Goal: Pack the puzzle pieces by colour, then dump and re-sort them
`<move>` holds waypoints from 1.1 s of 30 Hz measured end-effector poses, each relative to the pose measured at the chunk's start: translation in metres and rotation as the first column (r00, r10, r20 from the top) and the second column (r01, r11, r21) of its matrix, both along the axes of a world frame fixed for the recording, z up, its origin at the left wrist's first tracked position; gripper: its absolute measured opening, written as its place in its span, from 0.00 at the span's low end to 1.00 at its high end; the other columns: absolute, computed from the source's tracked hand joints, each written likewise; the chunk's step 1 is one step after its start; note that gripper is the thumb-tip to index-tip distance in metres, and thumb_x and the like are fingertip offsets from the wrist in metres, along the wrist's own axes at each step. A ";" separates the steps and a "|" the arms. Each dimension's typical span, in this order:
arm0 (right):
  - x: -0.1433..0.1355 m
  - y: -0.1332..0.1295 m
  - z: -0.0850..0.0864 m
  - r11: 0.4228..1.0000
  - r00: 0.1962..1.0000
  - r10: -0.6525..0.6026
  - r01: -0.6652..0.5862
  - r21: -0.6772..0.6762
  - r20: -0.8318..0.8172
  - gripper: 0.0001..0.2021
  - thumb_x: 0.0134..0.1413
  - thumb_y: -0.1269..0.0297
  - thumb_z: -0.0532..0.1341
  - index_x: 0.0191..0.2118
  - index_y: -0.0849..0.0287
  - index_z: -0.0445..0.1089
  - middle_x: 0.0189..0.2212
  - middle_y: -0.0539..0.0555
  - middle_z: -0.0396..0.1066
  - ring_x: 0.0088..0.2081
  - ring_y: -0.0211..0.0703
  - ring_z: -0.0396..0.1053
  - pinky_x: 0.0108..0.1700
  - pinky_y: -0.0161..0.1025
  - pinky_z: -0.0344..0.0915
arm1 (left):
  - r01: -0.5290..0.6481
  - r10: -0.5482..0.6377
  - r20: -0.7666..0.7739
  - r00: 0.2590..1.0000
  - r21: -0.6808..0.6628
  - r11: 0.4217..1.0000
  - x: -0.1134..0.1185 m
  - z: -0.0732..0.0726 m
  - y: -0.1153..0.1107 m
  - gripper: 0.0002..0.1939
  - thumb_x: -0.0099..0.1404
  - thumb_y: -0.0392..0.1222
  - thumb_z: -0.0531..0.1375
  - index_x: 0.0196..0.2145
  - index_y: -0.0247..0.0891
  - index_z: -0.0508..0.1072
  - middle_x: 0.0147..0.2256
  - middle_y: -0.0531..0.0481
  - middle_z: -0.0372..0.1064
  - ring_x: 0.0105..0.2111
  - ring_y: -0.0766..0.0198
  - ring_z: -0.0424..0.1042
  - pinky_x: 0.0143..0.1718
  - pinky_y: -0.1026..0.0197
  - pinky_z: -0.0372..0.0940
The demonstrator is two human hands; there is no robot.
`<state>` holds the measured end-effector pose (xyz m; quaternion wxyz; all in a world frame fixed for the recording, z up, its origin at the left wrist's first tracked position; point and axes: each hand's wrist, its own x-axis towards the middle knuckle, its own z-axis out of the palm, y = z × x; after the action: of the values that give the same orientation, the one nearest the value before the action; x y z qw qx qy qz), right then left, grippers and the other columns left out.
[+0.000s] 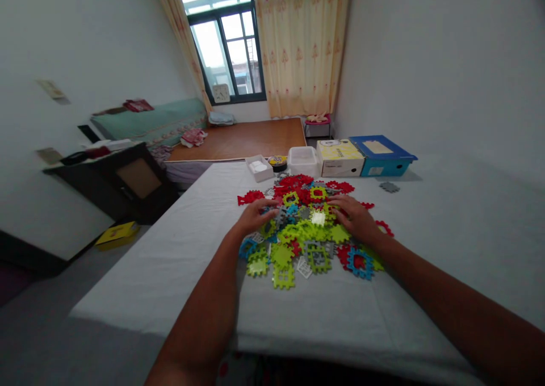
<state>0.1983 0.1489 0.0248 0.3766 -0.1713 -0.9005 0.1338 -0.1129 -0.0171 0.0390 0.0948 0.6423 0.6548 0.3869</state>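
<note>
Left grip [254,216] and right grip [356,218], both loosely spread, touch a multicoloured heap of notched plastic tiles [303,231]; left of them, white-clothed table [183,255] stretches to its edge.

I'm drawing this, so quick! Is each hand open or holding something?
Left hand: open, at the left side of the pile; no held piece shows.
Right hand: open, at the right side; can't tell if it's touching a piece.
</note>
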 end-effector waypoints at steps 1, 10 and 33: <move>0.000 0.000 -0.001 1.000 1.000 0.000 0.000 0.007 0.004 0.13 0.60 0.65 0.55 0.48 0.54 0.72 0.49 0.57 0.72 0.53 0.50 0.67 0.57 0.53 0.63 | 0.091 -0.090 0.012 0.996 -0.061 0.994 0.004 0.001 -0.001 0.22 0.59 0.53 0.63 0.50 0.44 0.75 0.48 0.46 0.73 0.47 0.56 0.72 0.48 0.54 0.68; -0.005 -0.028 0.014 0.997 1.000 0.010 -0.008 0.077 -0.015 0.15 0.59 0.70 0.55 0.49 0.53 0.72 0.48 0.56 0.74 0.51 0.51 0.68 0.54 0.54 0.63 | -0.004 -0.002 0.290 0.957 0.020 1.000 0.016 -0.002 0.007 0.17 0.57 0.52 0.65 0.38 0.36 0.77 0.35 0.47 0.76 0.35 0.60 0.74 0.38 0.59 0.68; 0.039 0.076 0.008 0.828 0.794 -0.501 0.323 -0.457 -0.346 0.17 0.53 0.54 0.61 0.44 0.60 0.71 0.38 0.58 0.76 0.37 0.47 0.75 0.42 0.44 0.70 | -0.305 0.230 0.332 0.915 0.194 0.933 0.010 0.003 0.012 0.21 0.62 0.57 0.58 0.38 0.36 0.79 0.37 0.46 0.78 0.39 0.58 0.75 0.41 0.58 0.70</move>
<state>0.2376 0.2247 0.0325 0.5553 -0.3997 -0.6843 0.2521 -0.1026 -0.0054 0.0424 0.0614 0.4855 0.6624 0.5672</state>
